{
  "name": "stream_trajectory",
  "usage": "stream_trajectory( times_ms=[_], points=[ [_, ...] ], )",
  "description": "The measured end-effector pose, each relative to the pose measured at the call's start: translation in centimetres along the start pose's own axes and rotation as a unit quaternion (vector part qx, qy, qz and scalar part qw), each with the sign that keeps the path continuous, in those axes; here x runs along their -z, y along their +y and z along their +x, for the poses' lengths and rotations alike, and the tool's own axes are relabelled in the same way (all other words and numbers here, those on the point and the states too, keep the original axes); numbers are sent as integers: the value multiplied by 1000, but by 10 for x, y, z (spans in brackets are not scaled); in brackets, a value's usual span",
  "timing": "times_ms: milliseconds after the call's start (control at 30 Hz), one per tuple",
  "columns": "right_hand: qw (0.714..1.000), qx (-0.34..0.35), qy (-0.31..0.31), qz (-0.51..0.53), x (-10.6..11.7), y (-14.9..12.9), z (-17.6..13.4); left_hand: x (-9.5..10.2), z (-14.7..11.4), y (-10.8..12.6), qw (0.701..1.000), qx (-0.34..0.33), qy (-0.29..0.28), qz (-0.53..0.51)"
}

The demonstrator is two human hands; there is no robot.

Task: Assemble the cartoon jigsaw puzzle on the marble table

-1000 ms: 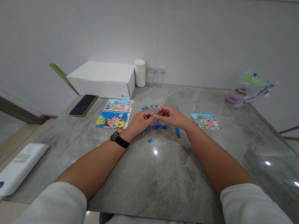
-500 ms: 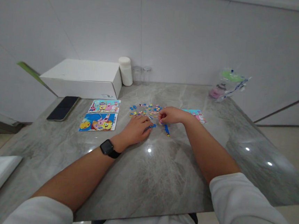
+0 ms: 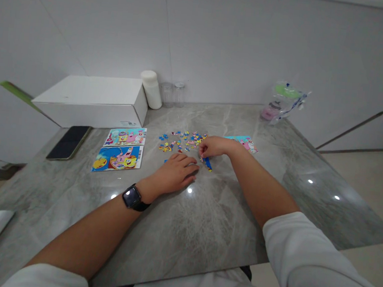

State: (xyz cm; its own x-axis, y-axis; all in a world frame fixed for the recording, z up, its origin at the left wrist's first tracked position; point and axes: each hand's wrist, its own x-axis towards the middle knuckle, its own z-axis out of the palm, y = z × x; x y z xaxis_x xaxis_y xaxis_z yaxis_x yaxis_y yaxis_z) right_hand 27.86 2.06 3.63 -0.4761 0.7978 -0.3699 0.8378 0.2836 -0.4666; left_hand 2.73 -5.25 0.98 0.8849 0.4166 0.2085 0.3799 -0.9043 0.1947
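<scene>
Several small jigsaw puzzle pieces (image 3: 178,144) lie scattered across the middle of the grey table. My left hand (image 3: 175,174) rests palm down just in front of them, its fingers stretched out. A sliver of blue shows beside its knuckles, mostly covered by the hand. Fingertips of my right hand (image 3: 214,146) are pinched together on a small puzzle piece (image 3: 201,159), largely hidden by the fingers. They are at the upper end of a narrow blue strip of puzzle (image 3: 208,164); whether the piece touches the strip I cannot tell.
Two cartoon picture cards (image 3: 117,158) and a phone (image 3: 68,143) lie to the left. Behind them stand a white box (image 3: 91,97), a white bottle (image 3: 152,90) and two clear jars (image 3: 178,95). Another card (image 3: 250,144) lies past my right wrist; a plastic bag (image 3: 282,104) sits back right.
My left hand has slid slightly towards me and its fingers have straightened. The blue piece at its fingertips no longer shows there. My right fingers have come closer to the strip. The view has shifted slightly.
</scene>
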Motion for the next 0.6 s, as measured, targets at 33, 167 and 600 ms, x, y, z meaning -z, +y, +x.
stream_trajectory(
  times_ms=[33,167,600],
  points=[
    [1000,0,2,0,-1,1,1,1,1,3,1000,-2,-4,-1],
    [1000,-8,2,-7,-3,4,4,3,2,10,1000,-6,-13,0],
    [1000,-21,10,1,-8,5,10,-4,1,8,1000,-18,-18,13]
  ],
)
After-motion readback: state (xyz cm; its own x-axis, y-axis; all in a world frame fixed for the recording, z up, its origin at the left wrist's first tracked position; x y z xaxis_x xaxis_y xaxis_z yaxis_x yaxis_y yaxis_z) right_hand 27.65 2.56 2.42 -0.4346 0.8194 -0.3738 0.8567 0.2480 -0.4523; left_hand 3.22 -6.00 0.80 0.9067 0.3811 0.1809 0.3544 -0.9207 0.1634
